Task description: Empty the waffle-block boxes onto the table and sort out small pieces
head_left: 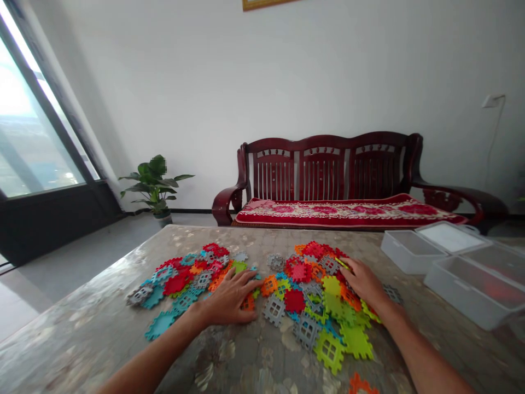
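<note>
My left hand [230,298] lies palm down with its fingers spread over the inner edge of the left heap of plastic interlocking tiles [177,282]. An orange tile [248,302] shows beside its thumb. Over the right side of a second heap of tiles [296,301], my right hand [363,280] has its fingers closed on a yellow-green interlocking tile [343,264], seen nearly edge-on. Both heaps mix red, grey, blue, orange and green square tiles with notched edges, some with window cut-outs. Part of each heap is hidden under my hands.
Clear plastic boxes [463,287] stand on the right of the table [213,364], one with something red inside. A lone orange tile [361,384] lies at the near edge. Beyond are a wooden bench [320,143] and a potted plant [153,183].
</note>
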Tool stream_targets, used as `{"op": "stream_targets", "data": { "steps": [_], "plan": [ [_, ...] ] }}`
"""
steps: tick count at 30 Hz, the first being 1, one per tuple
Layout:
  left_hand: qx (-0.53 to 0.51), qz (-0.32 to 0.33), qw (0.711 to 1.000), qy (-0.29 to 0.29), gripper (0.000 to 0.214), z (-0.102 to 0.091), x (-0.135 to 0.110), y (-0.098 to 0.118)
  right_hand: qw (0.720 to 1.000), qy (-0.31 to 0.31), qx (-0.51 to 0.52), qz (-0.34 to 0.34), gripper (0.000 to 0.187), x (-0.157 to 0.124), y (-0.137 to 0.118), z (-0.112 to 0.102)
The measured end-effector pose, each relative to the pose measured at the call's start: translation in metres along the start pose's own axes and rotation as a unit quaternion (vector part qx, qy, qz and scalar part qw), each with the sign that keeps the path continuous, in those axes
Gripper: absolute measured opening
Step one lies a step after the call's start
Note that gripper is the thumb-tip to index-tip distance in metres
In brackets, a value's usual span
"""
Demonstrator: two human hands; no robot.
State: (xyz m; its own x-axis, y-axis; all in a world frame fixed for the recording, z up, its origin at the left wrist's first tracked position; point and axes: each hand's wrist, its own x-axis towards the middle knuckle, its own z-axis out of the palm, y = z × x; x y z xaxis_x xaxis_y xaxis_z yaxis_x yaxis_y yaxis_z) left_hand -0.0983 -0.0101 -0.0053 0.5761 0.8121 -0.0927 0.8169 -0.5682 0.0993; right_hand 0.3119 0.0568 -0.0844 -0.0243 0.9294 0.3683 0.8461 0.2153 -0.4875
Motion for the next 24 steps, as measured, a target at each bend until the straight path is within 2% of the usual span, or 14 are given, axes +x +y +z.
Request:
{"op": "stream_targets", "data": {
  "steps": [8, 13, 16, 18, 21, 24],
  "plan": [
    [0.037, -0.015, 0.999, 0.015, 0.054, -0.007, -0.041, -0.028, 1.0, -0.002, -0.009, 0.008, 0.043, -0.001, -0.003, -0.001],
    [0.081, -0.075, 0.994, 0.005, 0.043, -0.013, -0.049, -0.035, 1.0, 0.0, -0.014, 0.013, 0.038, -0.001, -0.004, -0.001],
    [0.074, -0.093, 0.993, 0.019, 0.038, -0.02, -0.036, -0.022, 1.0, -0.007, -0.016, 0.009, 0.039, -0.001, -0.005, -0.002],
    [0.022, -0.059, 0.997, 0.036, 0.043, -0.021, -0.019, -0.006, 1.0, -0.004, -0.015, 0.011, 0.039, -0.002, -0.006, -0.002],
    [-0.061, 0.029, 0.997, 0.027, 0.086, -0.012, 0.013, 0.019, 1.0, 0.005, -0.014, 0.017, 0.037, -0.002, -0.007, -0.002],
    [-0.073, 0.071, 0.995, -0.012, 0.109, 0.0, 0.044, 0.035, 1.0, 0.001, -0.014, 0.019, 0.038, -0.002, -0.008, -0.003]
  ]
}}
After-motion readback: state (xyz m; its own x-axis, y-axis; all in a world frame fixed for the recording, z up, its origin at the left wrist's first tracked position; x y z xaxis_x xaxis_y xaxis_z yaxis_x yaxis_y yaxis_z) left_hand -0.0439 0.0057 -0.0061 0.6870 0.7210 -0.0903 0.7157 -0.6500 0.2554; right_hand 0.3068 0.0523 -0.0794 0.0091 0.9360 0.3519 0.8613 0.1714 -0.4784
